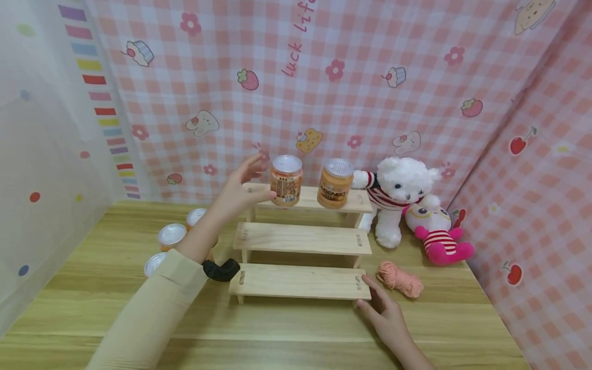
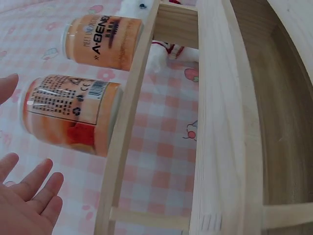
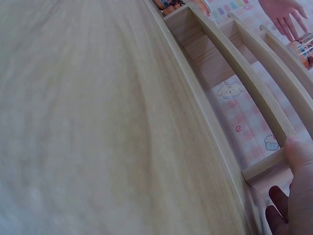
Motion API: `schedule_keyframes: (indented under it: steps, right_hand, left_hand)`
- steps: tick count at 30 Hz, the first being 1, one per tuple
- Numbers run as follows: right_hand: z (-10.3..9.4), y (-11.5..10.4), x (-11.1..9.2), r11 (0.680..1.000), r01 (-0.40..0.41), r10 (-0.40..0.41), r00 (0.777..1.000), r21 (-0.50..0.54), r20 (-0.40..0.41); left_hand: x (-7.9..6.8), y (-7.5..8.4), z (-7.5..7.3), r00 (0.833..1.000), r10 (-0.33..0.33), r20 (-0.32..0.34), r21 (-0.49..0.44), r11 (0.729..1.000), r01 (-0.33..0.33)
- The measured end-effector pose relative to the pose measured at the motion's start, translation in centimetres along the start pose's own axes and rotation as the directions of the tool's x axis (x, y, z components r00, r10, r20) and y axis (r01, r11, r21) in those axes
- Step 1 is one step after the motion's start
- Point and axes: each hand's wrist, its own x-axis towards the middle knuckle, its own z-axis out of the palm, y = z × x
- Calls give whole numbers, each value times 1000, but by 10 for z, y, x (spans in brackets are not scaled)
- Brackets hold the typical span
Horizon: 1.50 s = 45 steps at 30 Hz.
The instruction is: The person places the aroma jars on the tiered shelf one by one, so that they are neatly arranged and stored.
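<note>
A three-step wooden display rack stands on the table. Two jars with orange contents and clear ridged lids sit on its top step: the left jar shows a printed text label, the right jar shows dark lettering. My left hand is beside the left jar, fingers spread and thumb toward its side; the left wrist view shows a gap between fingers and jar. At the right end of the lowest step, my right hand grips the corner, thumb on the edge and other fingers around the end.
Several more jars stand on the table at the left, partly behind my left forearm. To the right are a white plush bear, a pink plush toy and a skein of peach yarn. A checked curtain hangs behind.
</note>
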Motion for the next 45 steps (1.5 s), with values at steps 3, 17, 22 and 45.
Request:
schedule_keyframes:
  steps: [3,17,22,45]
  right_hand:
    - [0,0,0,1000,7,-7,1000,0,2]
    - [-1,2,-1,1000,-16,16,1000,1,11]
    - [-2,3,0,1000,-26,26,1000,-10,10]
    - [-1,4,-1,1000,12,-12,1000,10,4]
  left_hand:
    - [-12,1,-6,1000,-10,-12,4,1000,10]
    - [-74,-8,-23,998,22,-65,44,999,-19]
    - [-97,-12,-31,995,41,-89,106,994,-31]
    - [-174,-64,-78,974,-50,-219,106,991,75]
